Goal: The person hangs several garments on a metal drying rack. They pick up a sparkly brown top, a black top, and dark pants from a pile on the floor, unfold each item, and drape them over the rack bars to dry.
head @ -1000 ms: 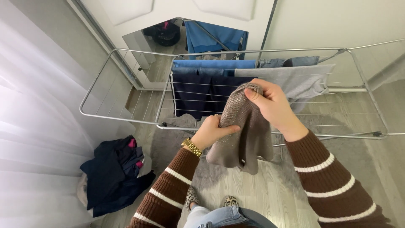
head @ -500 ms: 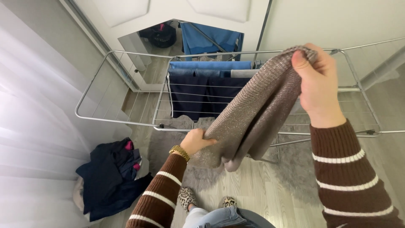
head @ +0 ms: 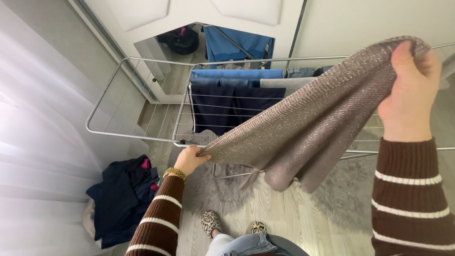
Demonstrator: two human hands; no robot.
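Head view, looking down over a metal drying rack [head: 137, 137].

Left hand [head: 189, 160]: low, near the front rail of the rack, fingers closed on one lower corner of a taupe glittery knit garment [head: 303, 128]. Gold watch [head: 174, 173] on the wrist; brown sleeve with white stripes.

Right hand [head: 407, 95]: raised high at the right, thumb over the fabric, clamped on the garment's opposite end. Same striped sleeve below it.

Garment: stretched taut on a diagonal between the two hands, low at left, high at right. It hangs in the air in front of and above the rack; whether it touches the rack wires cannot be told. Two loose folds droop from its lower edge at centre, above the floor.

On the rack, far side: a blue cloth [head: 237, 74] draped over the back rail, a dark navy item [head: 222, 106] hanging in front of it, and a grey piece [head: 284, 82] just right of these, partly hidden by the knit. The left wing of the rack carries nothing visible.

Floor: pale wood planks, with a grey shaggy rug [head: 218, 189] under the rack. A heap of dark clothes [head: 123, 199] with pink patches lies at the near left, beside a white sheer curtain [head: 38, 142]. Leopard-print slippers [head: 211, 222] and light jeans show at the bottom edge.

Far wall: a mirror [head: 189, 42] reflects blue fabric.
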